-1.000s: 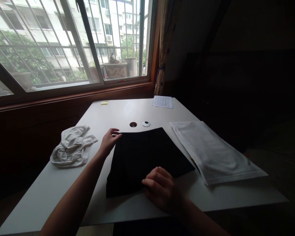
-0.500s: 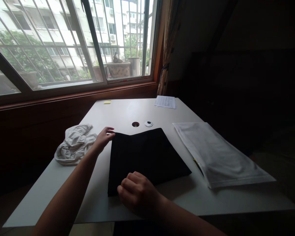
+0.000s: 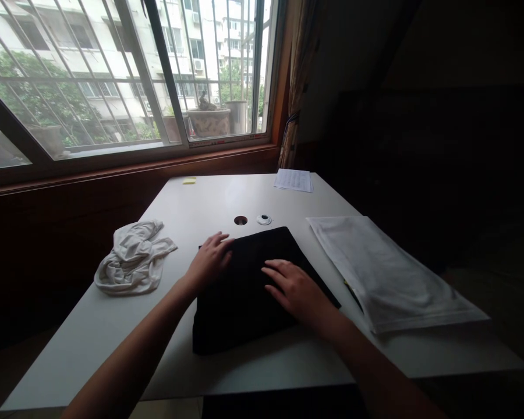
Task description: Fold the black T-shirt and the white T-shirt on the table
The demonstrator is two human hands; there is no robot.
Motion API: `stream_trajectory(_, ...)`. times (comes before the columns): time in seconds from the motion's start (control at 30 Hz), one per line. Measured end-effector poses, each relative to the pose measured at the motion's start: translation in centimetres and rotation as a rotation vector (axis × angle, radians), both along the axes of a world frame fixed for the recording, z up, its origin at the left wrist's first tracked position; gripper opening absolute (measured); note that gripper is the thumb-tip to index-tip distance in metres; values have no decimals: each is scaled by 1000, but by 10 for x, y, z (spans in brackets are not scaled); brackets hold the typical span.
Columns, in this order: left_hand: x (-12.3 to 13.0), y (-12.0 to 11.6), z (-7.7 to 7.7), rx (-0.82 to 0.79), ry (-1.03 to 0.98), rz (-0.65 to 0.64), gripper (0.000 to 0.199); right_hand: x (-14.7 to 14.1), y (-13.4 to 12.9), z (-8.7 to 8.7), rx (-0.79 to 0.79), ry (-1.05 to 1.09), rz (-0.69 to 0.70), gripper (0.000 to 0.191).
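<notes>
A folded black cloth (image 3: 244, 291) lies on the white table (image 3: 192, 203), its near left corner close to the front edge. My left hand (image 3: 212, 256) rests over the cloth's far left part with fingers spread. On the right half of the cloth is my right hand (image 3: 292, 288), palm down, its fingers apart and pointing left. Neither hand grips anything that shows. The cloth's surface is too dark to make out its folds.
A crumpled white cloth (image 3: 133, 259) lies at the left, and a translucent white bag (image 3: 393, 276) at the right. Behind are a round hole (image 3: 240, 220), a white ring cap (image 3: 264, 219), papers (image 3: 293, 180) and yellow notes (image 3: 189, 181).
My left hand has moved right from the cloth's far left corner onto the cloth. My right hand has opened from a closed shape at the near edge and moved up and right.
</notes>
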State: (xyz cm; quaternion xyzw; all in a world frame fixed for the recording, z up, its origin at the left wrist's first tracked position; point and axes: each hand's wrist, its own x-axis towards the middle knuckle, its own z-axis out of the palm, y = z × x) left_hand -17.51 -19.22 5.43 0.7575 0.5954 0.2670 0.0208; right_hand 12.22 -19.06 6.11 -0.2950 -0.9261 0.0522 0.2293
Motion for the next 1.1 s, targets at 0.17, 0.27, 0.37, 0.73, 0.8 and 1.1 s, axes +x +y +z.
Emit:
stream_trajectory(0.17, 43, 6, -21, -133, 221, -172, 58, 47, 26, -32, 10, -221, -154, 58)
stream_trajectory(0.27, 39, 19, -29, -204, 258, -174, 61, 61, 22, -48, -6, -250, -157, 62)
stream_trajectory(0.37, 26, 32, -32, -230, 270, -146, 62, 65, 14, -56, 15, -255, -157, 63)
stream_trajectory(0.73, 84, 72, -14, -33, 363, -370, 59, 67, 9, -69, 95, -198, -169, 66)
stream_trajectory(0.8, 111, 85, -16, -10, 387, -473, 60, 68, 8, -72, 100, -199, -167, 66)
stream_trajectory(1.1, 137, 153, -33, -164, 371, -532, 60, 79, -9, -72, 135, -201, -124, 71)
